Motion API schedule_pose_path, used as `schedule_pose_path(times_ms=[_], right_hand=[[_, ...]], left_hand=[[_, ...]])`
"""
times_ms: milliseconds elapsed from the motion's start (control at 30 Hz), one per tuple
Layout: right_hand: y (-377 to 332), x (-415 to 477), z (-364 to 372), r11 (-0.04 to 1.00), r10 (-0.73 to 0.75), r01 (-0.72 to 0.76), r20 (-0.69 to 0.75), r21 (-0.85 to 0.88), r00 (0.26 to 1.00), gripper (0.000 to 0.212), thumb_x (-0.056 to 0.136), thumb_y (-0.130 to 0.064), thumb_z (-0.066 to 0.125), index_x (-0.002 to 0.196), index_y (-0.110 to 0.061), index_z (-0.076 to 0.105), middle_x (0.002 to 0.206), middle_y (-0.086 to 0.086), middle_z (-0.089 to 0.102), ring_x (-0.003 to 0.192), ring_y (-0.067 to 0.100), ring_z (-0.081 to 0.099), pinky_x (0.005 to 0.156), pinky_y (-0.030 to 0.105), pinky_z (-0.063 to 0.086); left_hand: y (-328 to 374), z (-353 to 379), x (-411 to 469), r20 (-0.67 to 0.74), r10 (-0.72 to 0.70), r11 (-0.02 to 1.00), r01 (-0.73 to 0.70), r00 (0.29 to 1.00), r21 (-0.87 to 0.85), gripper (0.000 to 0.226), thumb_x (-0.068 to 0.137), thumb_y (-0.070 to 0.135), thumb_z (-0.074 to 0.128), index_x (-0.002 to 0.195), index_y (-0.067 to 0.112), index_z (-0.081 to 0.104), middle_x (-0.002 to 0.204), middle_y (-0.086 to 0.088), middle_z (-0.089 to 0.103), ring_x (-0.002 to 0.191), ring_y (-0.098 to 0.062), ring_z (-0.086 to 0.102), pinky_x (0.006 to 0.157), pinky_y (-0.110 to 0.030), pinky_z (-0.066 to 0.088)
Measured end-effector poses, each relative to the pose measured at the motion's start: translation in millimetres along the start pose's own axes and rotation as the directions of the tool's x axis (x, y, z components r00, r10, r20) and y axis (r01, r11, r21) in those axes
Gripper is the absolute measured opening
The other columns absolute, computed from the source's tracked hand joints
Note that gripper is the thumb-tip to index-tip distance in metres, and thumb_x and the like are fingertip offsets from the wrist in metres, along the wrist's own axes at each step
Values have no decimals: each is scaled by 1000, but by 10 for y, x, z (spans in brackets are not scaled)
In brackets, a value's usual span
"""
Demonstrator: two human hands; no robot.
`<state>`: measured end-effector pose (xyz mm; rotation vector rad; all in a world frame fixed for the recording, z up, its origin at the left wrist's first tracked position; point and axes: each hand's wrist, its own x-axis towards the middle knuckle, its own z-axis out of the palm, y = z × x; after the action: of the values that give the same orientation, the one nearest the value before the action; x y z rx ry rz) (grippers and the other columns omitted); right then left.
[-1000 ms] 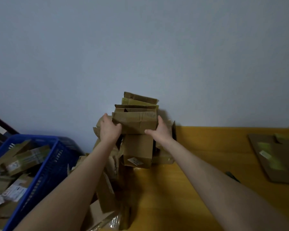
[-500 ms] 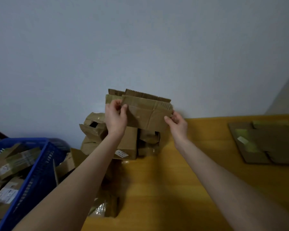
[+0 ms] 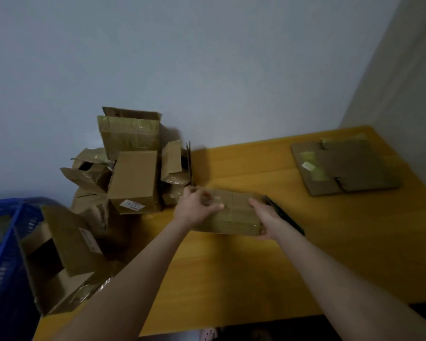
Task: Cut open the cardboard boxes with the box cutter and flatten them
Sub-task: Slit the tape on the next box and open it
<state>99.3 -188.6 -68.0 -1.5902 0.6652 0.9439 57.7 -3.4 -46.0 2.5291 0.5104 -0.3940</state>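
A: Where is the taped box (image 3: 234, 212) to be found?

B: It is held just to the right of the pile of boxes (image 3: 133, 178), low over the yellow table (image 3: 231, 267). Whether it rests on the table cannot be told. Its end nearer the pile is gripped by the left hand (image 3: 194, 209), with fingers curled over the top, though that hand is blurred. Its far end is clasped by the right hand (image 3: 266, 217).

A: And the box cutter (image 3: 288, 219)?

B: It lies untouched just beyond the right hand, on the side away from the pile. A flattened cardboard sheet (image 3: 342, 166) is seen well right of the pile, and a blue crate (image 3: 0, 254) left of it.

A: How is the box expected to handle?

B: It is judged light and probably empty. The edges should be stiff, while the taped faces may be slick and may dent if pressed. Hold is best taken at the ends and corners. The taped seam should be left bare for the blade, and the steadying hand kept off the cutting line.
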Motion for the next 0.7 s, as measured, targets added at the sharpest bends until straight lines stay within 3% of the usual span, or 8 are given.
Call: schedule_pose_path(times_ms=[100, 233, 300, 333, 400, 500, 600, 700], right_hand=[[113, 110, -31, 995, 21, -20, 3, -97, 1000, 45, 98, -50, 40, 124, -16, 51, 99, 7, 56, 87, 23, 55, 80, 40, 52], [268, 282, -37, 982, -12, 6, -27, -190, 1000, 43, 100, -46, 38, 118, -9, 52, 96, 13, 60, 71, 24, 62, 48, 25, 49], [352, 393, -35, 949, -125, 97, -75, -300, 989, 42, 100, -39, 45, 114, -3, 59, 81, 10, 65, 55, 19, 65, 48, 26, 53], [376, 432, -50, 891, -211, 145, -108, -431, 972, 39, 99, -38, 47, 112, -5, 64, 82, 8, 67, 62, 20, 68, 59, 29, 57], [408, 505, -112, 667, -410, 164, -174, -727, 895, 32, 97, -37, 48, 116, -17, 65, 107, 6, 67, 97, 25, 65, 79, 31, 53], [462, 676, -243, 424, -542, 89, -174, -901, 822, 45, 97, -31, 47, 141, -21, 41, 141, 8, 40, 128, 29, 39, 95, 38, 41], [541, 872, -317, 334, -455, -67, -223, -940, 862, 58, 99, -29, 42, 151, -19, 17, 154, 15, 16, 139, 36, 19, 112, 46, 25], [596, 914, -300, 286, -445, -147, -267, -947, 855, 52, 101, -19, 34, 151, -18, 17, 155, 16, 14, 139, 38, 19, 112, 46, 24]], left_hand=[[-122, 207, -46, 212, 75, 958, -129, 974, 254, 108, 65, 60, 79, 151, 30, 21, 158, -6, 11, 144, -36, 13, 116, -51, 23], [-283, 459, -77, 151, 31, 809, -114, 988, 577, 136, 64, 60, 78, 151, 23, -20, 161, -10, -7, 148, -33, -11, 118, -56, 3], [-329, 580, -78, 145, 51, 753, -134, 988, 645, 135, 69, 61, 75, 148, 18, -26, 161, -11, -7, 148, -31, -13, 117, -57, 1], [-342, 624, -75, 133, 65, 748, -136, 989, 650, 133, 71, 60, 73, 148, 18, -26, 161, -11, -4, 148, -30, -10, 117, -56, 2], [-352, 673, -59, 97, 96, 754, -136, 991, 643, 125, 75, 57, 71, 150, 19, -22, 159, -11, 5, 148, -29, 2, 118, -55, 6], [-374, 688, -31, 60, 139, 754, -145, 988, 641, 118, 77, 52, 70, 152, 22, -16, 152, -11, 20, 142, -29, 20, 118, -52, 12], [-426, 695, 14, 59, 158, 763, -160, 986, 626, 118, 75, 52, 71, 153, 24, -14, 147, -9, 26, 139, -28, 26, 118, -50, 14], [-467, 715, 33, 39, 181, 775, -167, 983, 609, 117, 74, 53, 71, 153, 24, -9, 145, -7, 29, 139, -26, 26, 118, -48, 13]])
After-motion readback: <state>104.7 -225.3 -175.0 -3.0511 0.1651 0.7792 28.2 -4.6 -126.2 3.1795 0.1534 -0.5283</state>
